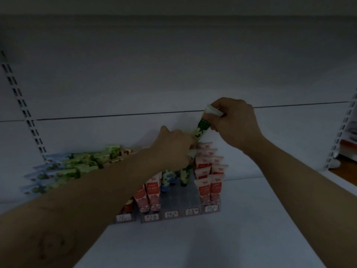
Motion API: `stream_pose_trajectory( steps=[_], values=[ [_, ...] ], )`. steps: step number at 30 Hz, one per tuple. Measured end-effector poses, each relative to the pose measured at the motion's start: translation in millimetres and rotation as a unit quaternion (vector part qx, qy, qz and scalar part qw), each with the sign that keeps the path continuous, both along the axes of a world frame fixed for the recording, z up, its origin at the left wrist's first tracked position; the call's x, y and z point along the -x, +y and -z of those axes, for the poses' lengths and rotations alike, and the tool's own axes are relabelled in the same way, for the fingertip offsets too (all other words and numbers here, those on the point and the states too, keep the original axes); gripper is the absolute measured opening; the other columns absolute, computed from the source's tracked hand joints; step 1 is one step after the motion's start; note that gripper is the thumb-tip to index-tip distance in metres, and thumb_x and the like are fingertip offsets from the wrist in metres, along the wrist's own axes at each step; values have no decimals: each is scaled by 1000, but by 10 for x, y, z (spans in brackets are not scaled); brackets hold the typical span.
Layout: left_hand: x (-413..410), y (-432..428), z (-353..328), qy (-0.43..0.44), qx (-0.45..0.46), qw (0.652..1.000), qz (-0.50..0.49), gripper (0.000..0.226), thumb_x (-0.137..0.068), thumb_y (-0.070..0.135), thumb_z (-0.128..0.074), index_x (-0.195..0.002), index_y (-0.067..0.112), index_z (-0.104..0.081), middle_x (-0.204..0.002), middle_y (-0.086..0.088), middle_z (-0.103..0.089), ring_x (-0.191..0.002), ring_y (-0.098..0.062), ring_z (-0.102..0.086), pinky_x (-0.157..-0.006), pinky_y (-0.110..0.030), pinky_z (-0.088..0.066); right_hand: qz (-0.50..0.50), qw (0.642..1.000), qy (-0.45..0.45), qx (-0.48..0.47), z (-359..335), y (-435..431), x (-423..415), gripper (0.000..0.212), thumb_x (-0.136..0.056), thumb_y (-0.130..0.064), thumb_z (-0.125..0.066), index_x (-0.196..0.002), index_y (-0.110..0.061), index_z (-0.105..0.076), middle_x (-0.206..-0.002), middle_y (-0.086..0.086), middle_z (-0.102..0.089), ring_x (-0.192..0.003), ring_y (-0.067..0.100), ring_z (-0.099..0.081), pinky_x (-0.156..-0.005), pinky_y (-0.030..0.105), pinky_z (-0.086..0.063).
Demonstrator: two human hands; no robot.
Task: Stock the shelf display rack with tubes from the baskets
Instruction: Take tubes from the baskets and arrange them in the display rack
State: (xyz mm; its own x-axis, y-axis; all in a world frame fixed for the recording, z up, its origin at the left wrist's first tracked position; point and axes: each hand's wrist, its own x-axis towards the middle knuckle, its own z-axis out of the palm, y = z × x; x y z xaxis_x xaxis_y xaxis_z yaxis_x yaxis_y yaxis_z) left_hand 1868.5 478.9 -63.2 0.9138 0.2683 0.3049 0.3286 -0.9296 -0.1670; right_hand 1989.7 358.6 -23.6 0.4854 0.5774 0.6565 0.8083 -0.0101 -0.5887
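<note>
Pinching flat crimp, slim floral tube (201, 128): R hand (235, 124); L hand (173, 149) grips lower.

A pale grey back panel (135, 74) fills most of the view, crossed by a thin dark horizontal seam (116, 115) and framed by a slotted metal upright on the left (21, 103) and another on the right (343, 128). Below it lies a white shelf board (193, 244), and the underside of an upper shelf (173, 6) runs along the top. The light is dim and greyish, and past the right upright shows a strip of brown floor (345, 171).
</note>
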Motion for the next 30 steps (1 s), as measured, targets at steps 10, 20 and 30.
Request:
stream_pose_trajectory(
  steps=[10,20,30],
  values=[
    [34,73,4,-35,26,999,24,16,-82,29,-66,-83,13,-62,-66,11,-44,-70,-13,-47,-64,-27,-27,0,1000,25,-8,230,27,-18,7,-83,-25,-70,-88,-20,-67,-76,0,-69,-70,16,-66,-64,24,-51],
    [-164,55,-155,35,79,996,9,17,-75,11,-69,-66,5,-56,-58,-1,-49,-50,-11,-44,-51,-24,-40,11,999,31,-19,247,-48,-105,10,-83,-26,-70,-89,-19,-69,-79,2,-70,-70,19,-67,-72,36,-56],
    [-75,65,-126,9,117,993,-14,24,-79,20,-72,-77,-3,-66,-67,-9,-58,-52,-12,-45,-43,-21,-31,8,1000,24,-12,228,-18,-54,11,-84,-24,-70,-92,-16,-69,-80,4,-70,-73,21,-67,-73,32,-55]
  ],
)
